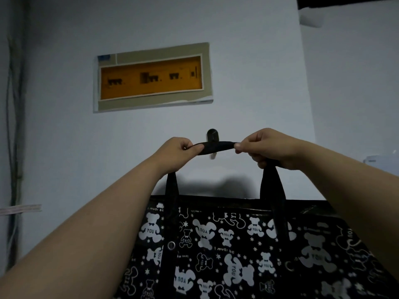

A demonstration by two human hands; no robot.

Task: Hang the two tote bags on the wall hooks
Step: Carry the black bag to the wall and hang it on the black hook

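A black tote bag [226, 244] printed with white bears hangs below my raised arms. Its black handle strap [218, 146] is stretched flat between my two hands. My left hand [177, 151] pinches the strap's left end and my right hand [265, 147] pinches its right end. A dark wall hook [212, 134] sits on the white wall right behind the strap's middle; the strap covers the hook's lower part. I cannot tell whether the strap rests on the hook. Only one tote bag is in view.
A framed panel with an orange window [151, 77] is set in the wall above the hook. Cables [14, 126] run down the left edge. A wall corner stands to the right, with a white box [312, 17] high up.
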